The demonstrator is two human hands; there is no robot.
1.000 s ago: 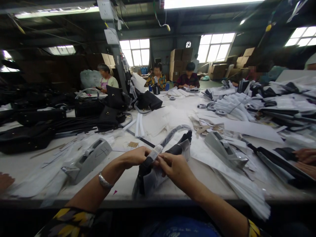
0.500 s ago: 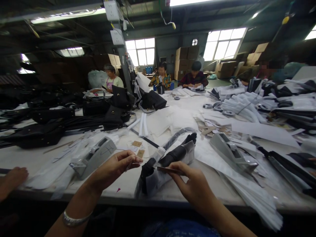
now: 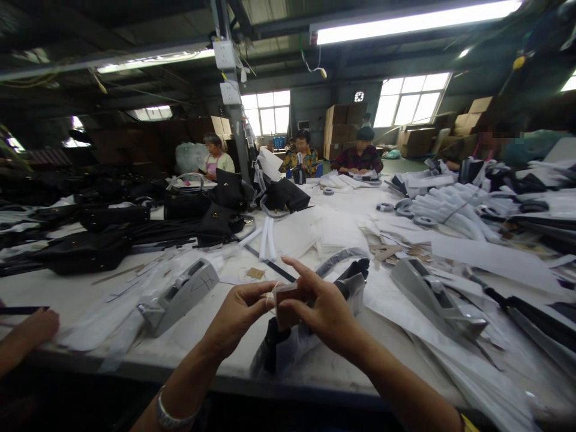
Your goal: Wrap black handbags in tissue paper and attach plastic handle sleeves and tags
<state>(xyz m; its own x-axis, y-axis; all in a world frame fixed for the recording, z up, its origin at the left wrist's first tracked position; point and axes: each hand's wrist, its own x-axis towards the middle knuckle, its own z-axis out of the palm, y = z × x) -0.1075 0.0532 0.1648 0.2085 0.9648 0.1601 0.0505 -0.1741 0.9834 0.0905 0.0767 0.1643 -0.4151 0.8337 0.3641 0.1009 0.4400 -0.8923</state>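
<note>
My right hand (image 3: pixel 327 312) grips a small brown card tag (image 3: pixel 286 307) with a pale edge, between thumb and fingers, its index finger raised. Close by on the left, my left hand (image 3: pixel 238 315) pinches a thin white string (image 3: pixel 273 292) at the edge of the tag. Below and behind the hands lies a black bag (image 3: pixel 270 345) partly wrapped in translucent white sheet; my right hand covers much of it. Its plastic-wrapped handle (image 3: pixel 339 257) arches up beyond the fingers. Another brown tag (image 3: pixel 255 273) rests on the table just past my left hand.
Grey tape dispensers stand left (image 3: pixel 180 294) and right (image 3: pixel 434 300) of the hands. Black bags (image 3: pixel 90 249) pile up at left, and white padded rolls (image 3: pixel 452 204) at right. Another person's hand (image 3: pixel 38 330) is at the left table edge. Several people sit across the table.
My right hand has lifted from the wrapped bag and moved up and left, now showing the brown tag's face. My left hand has moved right to meet it. The view has tilted slightly up.
</note>
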